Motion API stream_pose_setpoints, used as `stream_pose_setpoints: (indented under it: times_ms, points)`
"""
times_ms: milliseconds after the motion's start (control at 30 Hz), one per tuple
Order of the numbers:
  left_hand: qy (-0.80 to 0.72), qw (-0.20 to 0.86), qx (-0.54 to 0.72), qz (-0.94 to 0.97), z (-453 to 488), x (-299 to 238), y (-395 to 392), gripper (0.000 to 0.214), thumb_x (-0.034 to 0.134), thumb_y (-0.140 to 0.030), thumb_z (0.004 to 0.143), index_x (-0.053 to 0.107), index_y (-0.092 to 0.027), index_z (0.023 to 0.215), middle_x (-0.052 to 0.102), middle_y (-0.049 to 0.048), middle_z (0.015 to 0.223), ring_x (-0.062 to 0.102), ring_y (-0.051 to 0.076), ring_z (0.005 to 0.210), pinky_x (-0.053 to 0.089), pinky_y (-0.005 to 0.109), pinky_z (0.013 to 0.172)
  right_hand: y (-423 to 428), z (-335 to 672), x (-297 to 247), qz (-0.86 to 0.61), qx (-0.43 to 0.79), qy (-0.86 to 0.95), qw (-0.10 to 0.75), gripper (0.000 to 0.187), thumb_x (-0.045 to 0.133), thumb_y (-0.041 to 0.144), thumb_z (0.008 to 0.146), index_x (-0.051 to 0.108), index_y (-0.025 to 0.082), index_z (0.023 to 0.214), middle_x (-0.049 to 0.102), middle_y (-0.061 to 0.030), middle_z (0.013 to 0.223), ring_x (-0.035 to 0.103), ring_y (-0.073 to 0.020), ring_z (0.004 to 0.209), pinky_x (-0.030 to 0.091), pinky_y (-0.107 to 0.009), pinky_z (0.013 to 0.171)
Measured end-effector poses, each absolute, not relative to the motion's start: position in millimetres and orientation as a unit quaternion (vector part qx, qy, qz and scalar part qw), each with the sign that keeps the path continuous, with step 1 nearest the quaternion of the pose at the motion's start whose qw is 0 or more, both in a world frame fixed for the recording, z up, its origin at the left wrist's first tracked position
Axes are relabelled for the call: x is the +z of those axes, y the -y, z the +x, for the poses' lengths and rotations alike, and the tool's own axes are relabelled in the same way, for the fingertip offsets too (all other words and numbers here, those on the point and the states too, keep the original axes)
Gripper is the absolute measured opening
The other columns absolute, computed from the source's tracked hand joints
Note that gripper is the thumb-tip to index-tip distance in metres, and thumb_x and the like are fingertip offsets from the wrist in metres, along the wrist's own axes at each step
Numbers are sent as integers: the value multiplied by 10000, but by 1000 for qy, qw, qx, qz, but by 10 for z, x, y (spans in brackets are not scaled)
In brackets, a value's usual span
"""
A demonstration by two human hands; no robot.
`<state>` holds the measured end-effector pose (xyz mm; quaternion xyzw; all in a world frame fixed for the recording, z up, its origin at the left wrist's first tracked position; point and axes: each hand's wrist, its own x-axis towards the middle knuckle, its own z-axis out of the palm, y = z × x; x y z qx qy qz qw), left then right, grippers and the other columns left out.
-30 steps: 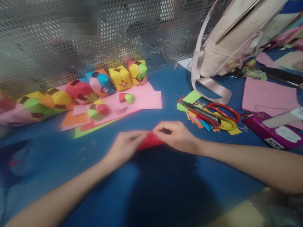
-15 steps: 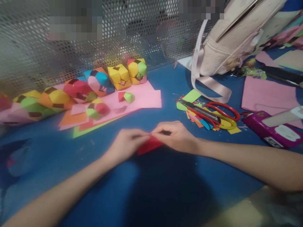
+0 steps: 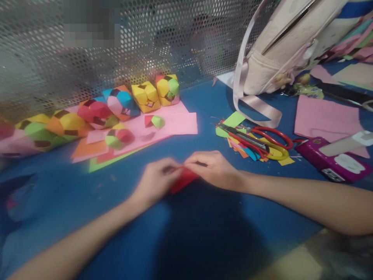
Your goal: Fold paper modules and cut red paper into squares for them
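Observation:
Between my two hands is a red piece of paper (image 3: 184, 180), pinched along its upper edge above the blue table. My left hand (image 3: 159, 177) grips its left side with thumb and fingers closed. On the right, my right hand (image 3: 214, 169) pinches the same upper edge, its fingertips close to those of the left. The fingers cover part of the paper, so its folds cannot be made out. Beyond my hands lie pink paper sheets (image 3: 183, 123), with a small red and green folded paper piece (image 3: 157, 121) on them.
Folded paper balls (image 3: 145, 97) line the perforated metal panel (image 3: 140, 42). To the right are a utility knife (image 3: 244, 136), red-handled scissors (image 3: 275, 134) and paper scraps. Farther right lie a purple glue gun (image 3: 332, 159) and a pink sheet (image 3: 326, 114). A pale bag (image 3: 268, 66) stands behind.
Both hands stay on the red paper, which is tilted slightly more now. The whole view has shifted a little; the other things lie as before.

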<state>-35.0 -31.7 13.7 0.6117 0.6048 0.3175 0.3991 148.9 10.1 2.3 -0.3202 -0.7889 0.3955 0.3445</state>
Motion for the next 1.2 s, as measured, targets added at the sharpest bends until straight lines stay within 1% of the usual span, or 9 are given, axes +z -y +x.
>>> stream_pose_setpoints:
  times_ms: [167, 367, 567, 700, 833, 900, 967, 1067, 1200]
  points:
    - [-631, 426, 342, 551, -339, 112, 332, 151, 661, -316, 734, 665, -169, 697, 661, -6, 665, 571, 109, 585, 427, 202, 544, -106, 1498, 53, -338, 429, 760, 352, 235, 480, 243, 894, 705, 179, 878, 732, -34, 924, 661, -144, 865, 497, -239, 779]
    - [-626, 466, 351, 517, -320, 67, 359, 153, 677, -318, 724, 650, -169, 701, 650, -9, 645, 563, 103, 573, 420, 195, 524, -109, 1477, 45, -365, 452, 746, 325, 157, 550, 247, 819, 681, 164, 791, 691, -17, 762, 595, -124, 682, 465, -221, 622]
    - [-624, 481, 341, 513, -318, 65, 355, 156, 678, -323, 724, 641, -175, 693, 658, -8, 648, 574, 108, 576, 432, 202, 531, -109, 1490, 66, -366, 472, 737, 316, 197, 507, 266, 832, 652, 169, 739, 654, -12, 723, 561, -120, 668, 443, -223, 607]
    - [-624, 470, 333, 528, -302, 66, 359, 156, 676, -325, 723, 651, -172, 700, 665, 3, 657, 578, 120, 584, 430, 209, 524, -112, 1487, 75, -358, 482, 739, 306, 161, 544, 271, 814, 652, 172, 746, 648, -1, 706, 558, -115, 650, 437, -216, 592]
    - [-620, 468, 320, 543, -321, 90, 357, 143, 676, -320, 730, 675, -177, 724, 691, 15, 703, 597, 134, 617, 445, 220, 551, -114, 1479, 58, -348, 461, 750, 322, 166, 521, 226, 830, 646, 176, 732, 677, -2, 747, 590, -113, 701, 450, -212, 650]
    - [-599, 509, 329, 523, -348, 119, 346, 173, 662, -342, 752, 708, -182, 797, 719, 37, 799, 634, 159, 703, 484, 243, 625, -117, 1484, 49, -350, 449, 755, 327, 177, 516, 229, 841, 648, 177, 736, 679, -1, 746, 592, -112, 703, 453, -211, 660]
    - [-566, 582, 341, 474, -378, 153, 330, 257, 614, -397, 793, 731, -178, 862, 731, 63, 872, 658, 187, 782, 512, 281, 716, -121, 1491, 44, -357, 444, 755, 326, 179, 519, 236, 845, 652, 176, 741, 678, -1, 741, 589, -112, 693, 451, -210, 646]
    - [-538, 648, 324, 431, -414, 190, 315, 359, 555, -468, 825, 742, -164, 868, 732, 79, 852, 667, 208, 780, 523, 323, 763, -122, 1498, 52, -365, 448, 750, 322, 177, 529, 242, 842, 658, 172, 744, 683, -2, 741, 591, -113, 688, 451, -209, 631]
    - [-586, 552, 249, 539, -436, 218, 319, 354, 579, -477, 822, 726, -159, 767, 726, 61, 775, 649, 191, 712, 506, 284, 679, -111, 1497, 77, -371, 447, 748, 320, 178, 533, 235, 837, 659, 171, 729, 685, 0, 735, 594, -112, 683, 452, -207, 627]
